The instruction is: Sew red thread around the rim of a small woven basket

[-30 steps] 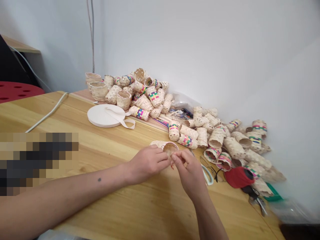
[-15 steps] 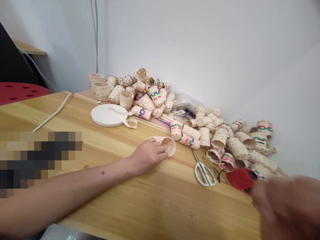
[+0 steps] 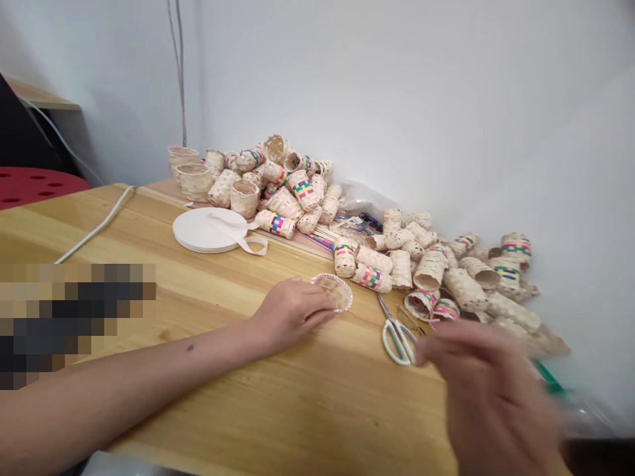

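left hand (image 3: 292,314) low on the table (image 3: 317,413), fingers gripping a small basket (image 3: 336,291) mid-scene; right hand (image 3: 489,377) near right, fingers too blurry to tell; basket's pale, rim stitched red-and-white

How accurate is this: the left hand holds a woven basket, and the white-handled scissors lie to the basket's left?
Not left: in the head view, the white-handled scissors lie to the right of the woven basket, which the left hand holds.
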Demonstrator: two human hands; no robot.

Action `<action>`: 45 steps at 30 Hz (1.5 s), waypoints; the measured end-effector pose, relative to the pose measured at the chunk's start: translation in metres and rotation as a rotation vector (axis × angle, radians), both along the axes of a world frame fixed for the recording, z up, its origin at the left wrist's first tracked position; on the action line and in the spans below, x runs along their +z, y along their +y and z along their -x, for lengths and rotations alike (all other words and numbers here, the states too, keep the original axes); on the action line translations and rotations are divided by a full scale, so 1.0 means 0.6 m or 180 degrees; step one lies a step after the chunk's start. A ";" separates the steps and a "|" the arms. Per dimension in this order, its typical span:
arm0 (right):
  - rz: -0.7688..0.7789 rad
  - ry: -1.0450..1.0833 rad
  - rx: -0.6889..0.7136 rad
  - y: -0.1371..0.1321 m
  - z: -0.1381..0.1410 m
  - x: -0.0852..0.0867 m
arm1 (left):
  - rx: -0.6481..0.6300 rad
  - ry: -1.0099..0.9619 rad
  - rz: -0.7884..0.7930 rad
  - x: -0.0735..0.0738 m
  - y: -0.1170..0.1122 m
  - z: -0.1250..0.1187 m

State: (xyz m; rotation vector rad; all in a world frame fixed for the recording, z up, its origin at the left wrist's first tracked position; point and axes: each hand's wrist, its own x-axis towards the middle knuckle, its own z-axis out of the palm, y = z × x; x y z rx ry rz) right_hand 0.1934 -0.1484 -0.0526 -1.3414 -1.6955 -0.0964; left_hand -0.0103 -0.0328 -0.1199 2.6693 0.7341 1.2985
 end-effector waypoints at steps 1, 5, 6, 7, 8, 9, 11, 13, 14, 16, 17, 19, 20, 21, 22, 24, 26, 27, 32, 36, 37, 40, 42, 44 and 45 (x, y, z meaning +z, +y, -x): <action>0.0161 -0.0177 0.0098 0.023 0.008 -0.011 | -0.0057 -0.0054 0.0108 -0.001 0.000 -0.001; 0.0790 -0.0742 0.0605 0.099 0.021 -0.062 | -0.0066 -0.0246 0.0486 -0.005 -0.002 -0.004; 0.0864 -0.0757 0.0691 0.109 0.021 -0.072 | -0.0084 -0.0247 0.0560 -0.004 -0.003 -0.005; 0.0923 -0.0745 0.0782 0.116 0.020 -0.079 | -0.0108 -0.0228 0.0629 -0.002 -0.003 -0.004; 0.0987 -0.0730 0.0878 0.121 0.019 -0.083 | -0.0133 -0.0216 0.0680 0.001 -0.003 -0.003; 0.1043 -0.0722 0.0977 0.123 0.017 -0.085 | -0.0143 -0.0244 0.0696 0.005 -0.003 -0.002; 0.1119 -0.0687 0.1109 0.125 0.013 -0.084 | -0.0085 -0.0426 0.0634 0.015 -0.001 0.004; 0.1153 -0.0641 0.1154 0.127 0.008 -0.083 | -0.0035 -0.0621 0.0426 0.023 0.003 0.010; 0.1161 -0.0620 0.1165 0.128 0.006 -0.083 | -0.0048 -0.0647 0.0288 0.025 0.006 0.013; 0.1183 -0.0598 0.1181 0.131 0.002 -0.084 | -0.0155 -0.0538 0.0026 0.024 0.011 0.016; 0.1187 -0.0593 0.1187 0.133 0.001 -0.085 | -0.0223 -0.0444 -0.0083 0.022 0.013 0.015; 0.1180 -0.0598 0.1205 0.134 -0.001 -0.088 | -0.0309 -0.0269 -0.0208 0.014 0.015 0.013; 0.1170 -0.0604 0.1213 0.135 0.000 -0.089 | -0.0314 -0.0214 -0.0242 0.010 0.015 0.011; 0.1155 -0.0611 0.1221 0.135 0.000 -0.089 | -0.0300 -0.0172 -0.0266 0.007 0.015 0.009; 0.1139 -0.0614 0.1226 0.135 0.001 -0.090 | -0.0280 -0.0145 -0.0281 0.004 0.015 0.008; 0.1118 -0.0619 0.1227 0.135 0.002 -0.089 | -0.0234 -0.0098 -0.0257 0.003 0.015 0.007; 0.1119 -0.0612 0.1230 0.135 0.004 -0.089 | -0.0248 -0.0010 -0.0087 0.004 0.016 0.007; 0.1132 -0.0596 0.1235 0.135 0.005 -0.089 | -0.0284 0.0026 0.0042 0.005 0.016 0.007; 0.0937 -0.0371 0.1035 0.129 0.009 -0.091 | -0.0428 0.0020 0.0597 0.006 0.017 0.006; 0.0913 -0.0359 0.1130 0.126 0.015 -0.091 | -0.0466 0.0021 0.0693 0.005 0.015 0.004; 0.0938 -0.0342 0.1177 0.126 0.016 -0.091 | -0.0490 0.0017 0.0692 0.004 0.015 0.003; 0.0980 -0.0286 0.1256 0.128 0.020 -0.092 | -0.0536 0.0000 0.0657 0.002 0.014 0.003; 0.0952 -0.0300 0.1265 0.130 0.022 -0.095 | -0.0554 -0.0021 0.0622 0.000 0.014 0.003; 0.0880 -0.0331 0.1221 0.129 0.024 -0.099 | -0.0538 -0.0110 0.0604 -0.002 0.014 0.003; 0.0830 -0.0323 0.1165 0.128 0.024 -0.101 | -0.0510 -0.0190 0.0610 -0.002 0.015 0.002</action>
